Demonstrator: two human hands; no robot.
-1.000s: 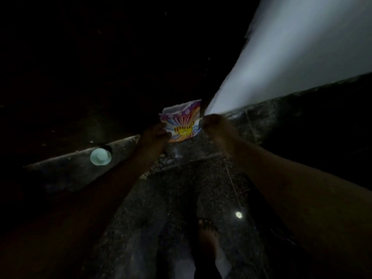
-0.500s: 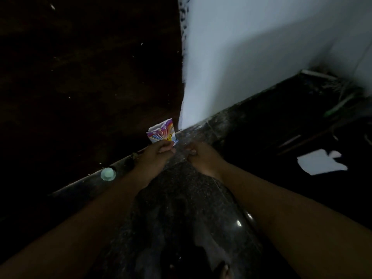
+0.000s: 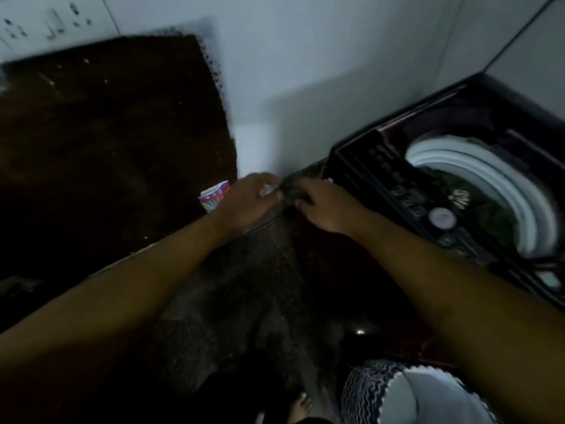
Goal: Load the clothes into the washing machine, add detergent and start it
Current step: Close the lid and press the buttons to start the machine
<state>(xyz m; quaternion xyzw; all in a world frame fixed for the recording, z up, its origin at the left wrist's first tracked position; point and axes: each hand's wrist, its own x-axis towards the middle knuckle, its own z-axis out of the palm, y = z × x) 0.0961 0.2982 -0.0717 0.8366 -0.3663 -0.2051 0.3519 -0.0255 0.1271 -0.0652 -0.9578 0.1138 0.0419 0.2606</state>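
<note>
Hands meet mid-frame, above the floor [image 3: 244,286] & just L of the washing machine [image 3: 382,142]. Left hand [image 3: 250,205] is curled round the detergent packet [image 3: 214,197], whose colourful end sticks out on its far side. Right hand [image 3: 325,206] has fingers bent in toward the left one. A pale scrap shows betw. the two, but blur hides whether the right hand pinches it, so can't tell. Looks like the packet-opening step; detergent prob. not yet in.

Machine is a top-loader w/ lid up. Clothes [image 3: 489,215] lie dark in the drum [image 3: 489,175]. Control panel [image 3: 406,191] runs along the edge nearest the right hand.

Risks, as I judge them:
- Packet tears too wide or jerks, so powder lands on the floor, since both hands are outside the machine's rim.
- Carrying an open packet across the panel could dust the buttons.
- Low light + blur make the tear line hard to see.

Room: open floor below the forearms. Wall [image 3: 305,71] is close ahead, w/ a dark brown panel [image 3: 107,148] to the L. Machine corner sits hard by the right hand's knuckles. Laundry basket [image 3: 382,393] is low on the R, a bare foot [image 3: 301,405] beside it. Best route, I'd say: up & R over the panel to the drum.
</note>
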